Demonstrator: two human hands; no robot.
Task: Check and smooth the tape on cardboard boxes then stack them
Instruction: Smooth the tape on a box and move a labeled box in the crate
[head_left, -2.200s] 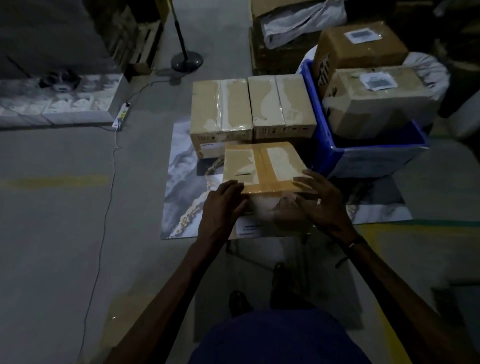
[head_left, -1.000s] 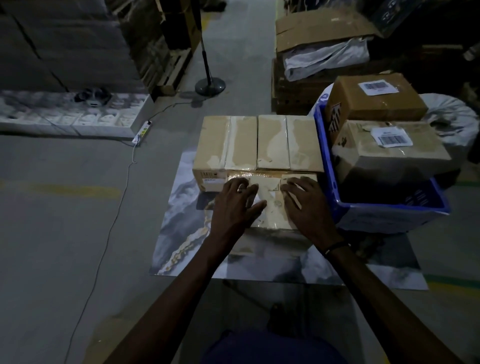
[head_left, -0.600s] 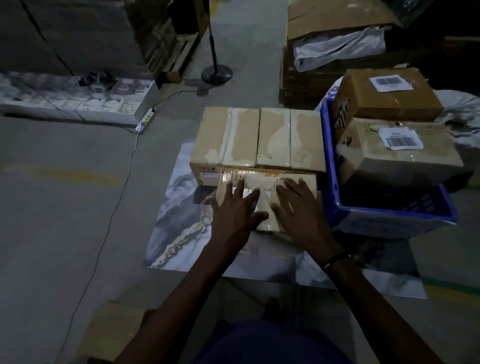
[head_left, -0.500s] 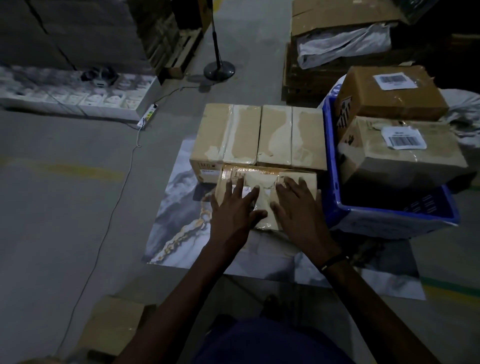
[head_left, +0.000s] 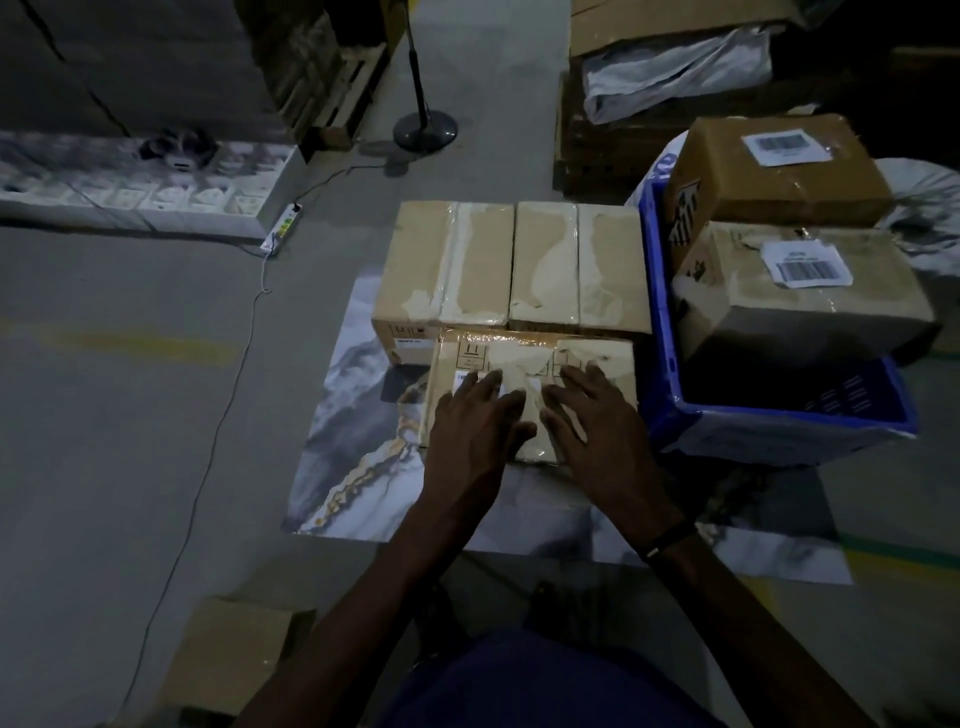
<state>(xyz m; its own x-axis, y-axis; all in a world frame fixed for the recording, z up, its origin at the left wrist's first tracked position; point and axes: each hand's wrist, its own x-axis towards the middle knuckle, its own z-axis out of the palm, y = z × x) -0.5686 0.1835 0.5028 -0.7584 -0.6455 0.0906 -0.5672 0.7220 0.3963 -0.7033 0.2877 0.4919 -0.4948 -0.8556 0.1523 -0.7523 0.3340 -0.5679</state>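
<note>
Concrete floor (head_left: 130, 415), dim light. Marble-print mat (head_left: 358, 441) lies centre frame and carries the boxes. Blue crate (head_left: 779, 426) at right, touching the mat boxes, holds two labelled cartons (head_left: 800, 291), one stacked on the other. Two taped boxes (head_left: 514, 260) sit side by side at the mat's far edge, tape strips running along their tops. Front box (head_left: 535, 364) is lower, butted against those two, with tape (head_left: 519, 358) across its top. Left hand (head_left: 475, 434) and right hand (head_left: 597, 431) both lie flat on the front box top, fingers (head_left: 582, 382) straight and slightly spread, pressing on the tape, thumbs angled toward each other. Fan stand base (head_left: 425, 130) upper centre. Power strip (head_left: 283, 228) upper left, cord trailing down the floor.
</note>
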